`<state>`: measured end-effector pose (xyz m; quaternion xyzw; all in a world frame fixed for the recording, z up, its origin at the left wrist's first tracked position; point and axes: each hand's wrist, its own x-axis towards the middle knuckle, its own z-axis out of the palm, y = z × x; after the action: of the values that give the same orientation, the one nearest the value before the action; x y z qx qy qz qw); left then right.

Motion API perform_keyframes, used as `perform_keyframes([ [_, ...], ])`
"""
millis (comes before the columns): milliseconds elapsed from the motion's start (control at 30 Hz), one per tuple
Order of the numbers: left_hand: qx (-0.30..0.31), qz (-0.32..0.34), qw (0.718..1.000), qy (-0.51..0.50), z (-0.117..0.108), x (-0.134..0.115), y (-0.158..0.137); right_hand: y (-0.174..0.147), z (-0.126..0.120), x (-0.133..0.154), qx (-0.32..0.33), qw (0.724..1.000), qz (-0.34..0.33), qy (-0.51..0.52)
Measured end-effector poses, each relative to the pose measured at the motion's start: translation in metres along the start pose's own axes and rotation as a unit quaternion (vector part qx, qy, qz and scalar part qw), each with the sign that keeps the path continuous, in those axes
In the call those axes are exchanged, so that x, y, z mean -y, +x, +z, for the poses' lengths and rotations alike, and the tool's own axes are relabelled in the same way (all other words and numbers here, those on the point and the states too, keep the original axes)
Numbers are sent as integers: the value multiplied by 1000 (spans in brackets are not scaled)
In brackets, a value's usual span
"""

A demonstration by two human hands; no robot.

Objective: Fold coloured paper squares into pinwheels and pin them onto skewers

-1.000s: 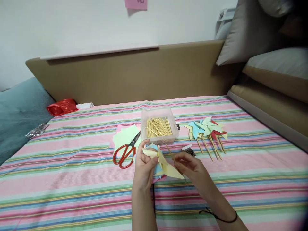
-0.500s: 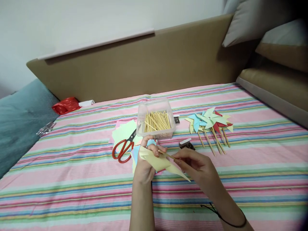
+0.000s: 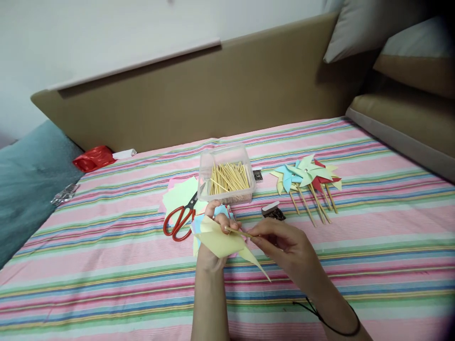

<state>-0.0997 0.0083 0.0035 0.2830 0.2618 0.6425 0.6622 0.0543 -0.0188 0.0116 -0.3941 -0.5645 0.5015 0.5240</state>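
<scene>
Where the striped pink cloth [image 3: 113, 265] reaches the blue-grey cushion [image 3: 31, 175], a crinkled clear plastic packet [image 3: 65, 194] and a crumpled, shiny red plastic bag [image 3: 94, 159] lie well apart from the hands, likely set there to leave the middle free. Further right, a pair of scissors with red looped handles and dark blades [image 3: 179, 221] rests on fanned pale green and pink paper sheets [image 3: 178, 195], its handles towards the person, which probably makes it easy to pick up. Just beside it stands an open, clear plastic tub [image 3: 203, 175] full of thin wooden sticks [image 3: 232, 179], the walls keeping them together. In front of the tub, the left hand [image 3: 223, 221] supports a folded pale yellow paper piece [image 3: 222, 240], its fingers curled near one end of a slender wooden stick [image 3: 239, 231], seemingly to steady both. The right hand [image 3: 286, 244] pinches that stick between thumb and fingers, a grip that should allow fine control. Behind this hand lies a small packet with dark contents [image 3: 273, 212], too small to make out. Rightmost, blue, green, red and yellow paper pinwheels [image 3: 307, 173] overlap, sticks pointing towards the person, presumably gathered to save space.
</scene>
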Motion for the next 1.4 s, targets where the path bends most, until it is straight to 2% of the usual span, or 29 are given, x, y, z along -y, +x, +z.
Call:
perform_keyframes([
  [467,5,17,1000,-11,0,1,-1,-1,0,0,16,1000,-4,8],
  [733,18,26,999,-31,-6,3,0,-1,-1,2,8,999,-39,-17],
  [1000,39,63,995,-73,-4,10,1,0,0,3,-23,992,-117,-39],
  [1400,71,68,991,-92,0,9,3,2,-1,3,-21,989,-139,-47],
])
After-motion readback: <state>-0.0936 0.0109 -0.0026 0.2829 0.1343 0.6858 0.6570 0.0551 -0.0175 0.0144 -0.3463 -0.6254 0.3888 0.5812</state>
